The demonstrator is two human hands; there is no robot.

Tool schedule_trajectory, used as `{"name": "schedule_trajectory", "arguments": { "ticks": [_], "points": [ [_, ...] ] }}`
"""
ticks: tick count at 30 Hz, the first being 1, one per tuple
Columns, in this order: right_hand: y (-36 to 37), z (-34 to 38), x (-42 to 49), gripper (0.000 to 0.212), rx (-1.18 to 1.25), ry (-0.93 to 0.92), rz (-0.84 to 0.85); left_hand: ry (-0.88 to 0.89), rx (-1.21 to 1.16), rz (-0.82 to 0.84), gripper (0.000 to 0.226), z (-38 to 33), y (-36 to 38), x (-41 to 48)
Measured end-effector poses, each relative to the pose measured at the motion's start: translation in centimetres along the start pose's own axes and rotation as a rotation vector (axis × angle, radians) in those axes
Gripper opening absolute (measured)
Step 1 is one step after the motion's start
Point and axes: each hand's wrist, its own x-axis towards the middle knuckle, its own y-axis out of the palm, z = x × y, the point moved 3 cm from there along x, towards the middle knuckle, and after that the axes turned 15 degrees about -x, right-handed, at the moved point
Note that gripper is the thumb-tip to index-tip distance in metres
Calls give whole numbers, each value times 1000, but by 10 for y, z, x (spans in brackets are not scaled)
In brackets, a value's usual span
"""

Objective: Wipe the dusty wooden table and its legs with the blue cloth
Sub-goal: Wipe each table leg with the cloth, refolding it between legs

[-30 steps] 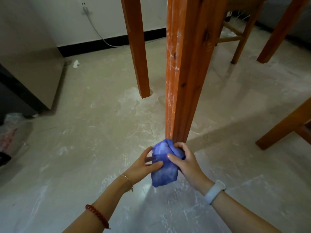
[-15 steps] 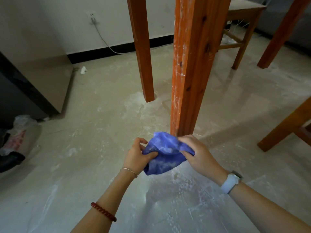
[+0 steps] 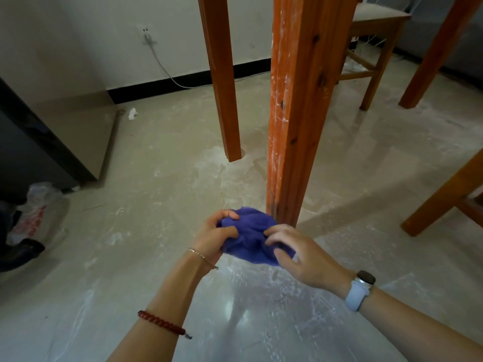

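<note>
Has open dusty floor (image 3: 146, 231) to the left of the near table leg (image 3: 295, 113), reaching as far as the grey cabinet (image 3: 52, 142) and the plastic bag (image 3: 34, 212) on that side. Finds less room to the right of this leg: a slanted chair leg (image 3: 444, 194) comes in low there, with a wooden chair (image 3: 376, 27) further behind. Shows a second table leg (image 3: 222, 79) behind the near one, a little to its left and well apart from it. Shows sharp corners on the near leg, streaked white with dust along the front edge down to the foot.

Holds the blue cloth (image 3: 251, 239) low, just in front of the foot of this leg; cannot tell whether touching it. Grips the left side of the cloth with the left hand (image 3: 214, 236), fingers (image 3: 230, 214) curled into the folds. Pinches the right side with the right hand (image 3: 305, 257), thumb and fingers bent round the fabric. Looks crumpled into a loose ball, deep blue-violet, with many soft folds.
</note>
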Motion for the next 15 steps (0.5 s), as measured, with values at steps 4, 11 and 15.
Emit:
{"name": "schedule_trajectory", "arguments": {
  "ticks": [4, 11, 15],
  "points": [
    [-7, -4, 16, 50, 113, 199, -79, -18, 56, 160, 41, -3, 4, -8],
    [-20, 7, 28, 25, 254, 294, -115, 77, 174, 116, 35, -16, 16, -9],
    [-52, 22, 38, 32, 178, 233, -362, 249, 358, -204, 20, -46, 29, -10]
  ]
}}
